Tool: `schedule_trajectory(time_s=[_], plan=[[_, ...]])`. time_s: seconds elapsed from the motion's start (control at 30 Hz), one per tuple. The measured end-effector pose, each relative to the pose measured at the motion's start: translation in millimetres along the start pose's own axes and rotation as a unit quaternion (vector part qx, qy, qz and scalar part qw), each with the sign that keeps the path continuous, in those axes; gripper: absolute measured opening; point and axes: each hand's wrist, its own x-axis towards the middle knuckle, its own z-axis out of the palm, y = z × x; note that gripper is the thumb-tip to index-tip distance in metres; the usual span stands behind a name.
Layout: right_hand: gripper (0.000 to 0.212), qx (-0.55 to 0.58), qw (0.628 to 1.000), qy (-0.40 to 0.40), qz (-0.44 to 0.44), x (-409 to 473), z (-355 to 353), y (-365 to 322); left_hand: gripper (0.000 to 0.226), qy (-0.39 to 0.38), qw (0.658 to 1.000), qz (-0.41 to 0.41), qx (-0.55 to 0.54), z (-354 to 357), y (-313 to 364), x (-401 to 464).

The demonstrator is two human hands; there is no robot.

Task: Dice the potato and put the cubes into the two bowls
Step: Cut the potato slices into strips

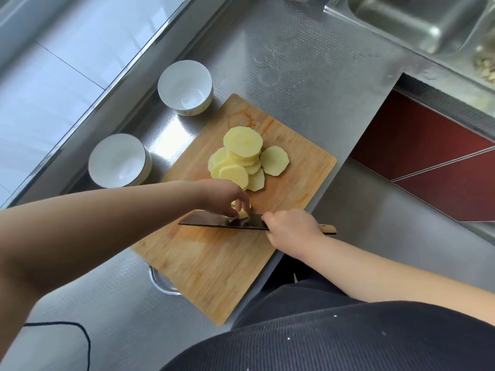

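One steel counter [308, 84] carried everything, and on it lay one wooden cutting board [214, 263], taken here as the landmark; its long axis ran diagonally, and its near corner overhung the counter's front edge. One sink [417, 22] sat far beyond the board, toward the upper right; a red cabinet front [428, 162] showed to the board's right, below the counter edge. Two white bowls stood just off the board's left edge, apart from each other and from the wood; the farther bowl [185, 87] was beside the board's far corner, the nearer bowl [119, 160] beside the middle of that edge; both held no potato. One cleaver [222, 222] lay across the board's middle, its dark blade edge-down on the wood and its wooden handle pointing right. The potato slices [242, 153] were heaped on the far half of the board, at least eight rounds overlapping, one lying flat just right of the heap; an exact count was hidden by the overlap. The right hand [290, 231] was wrapped firmly round the cleaver's handle at the board's right edge. The left hand [222, 196] sat at the board's centre, fingertips curled down and pinching a small potato piece [242, 213] against the blade's far face; a metal handle [160, 283] poked from under the board's near-left edge.
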Motion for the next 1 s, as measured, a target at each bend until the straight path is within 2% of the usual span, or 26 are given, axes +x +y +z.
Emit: schedule_trajectory(time_s=[0.23,0.37,0.5,0.73,1.0], plan=[[0.020,0.001,1.000,-0.012,-0.016,-7,1,-1,0.042,0.042,0.991,0.015,0.122,20,-6,0],[0.023,0.015,1.000,-0.009,-0.024,-11,2,-1,0.049,0.083,0.986,0.019,0.142,26,-11,4],[0.023,0.013,0.999,-0.014,-0.039,-15,2,0,0.050,0.090,0.979,0.034,0.177,28,-15,7],[0.021,-0.016,0.999,-0.004,-0.046,-15,1,1,0.046,0.069,0.991,0.043,0.103,29,-10,7],[0.014,-0.037,0.996,0.030,-0.075,-17,-5,-4,0.047,0.128,0.979,0.042,0.155,25,-11,11]])
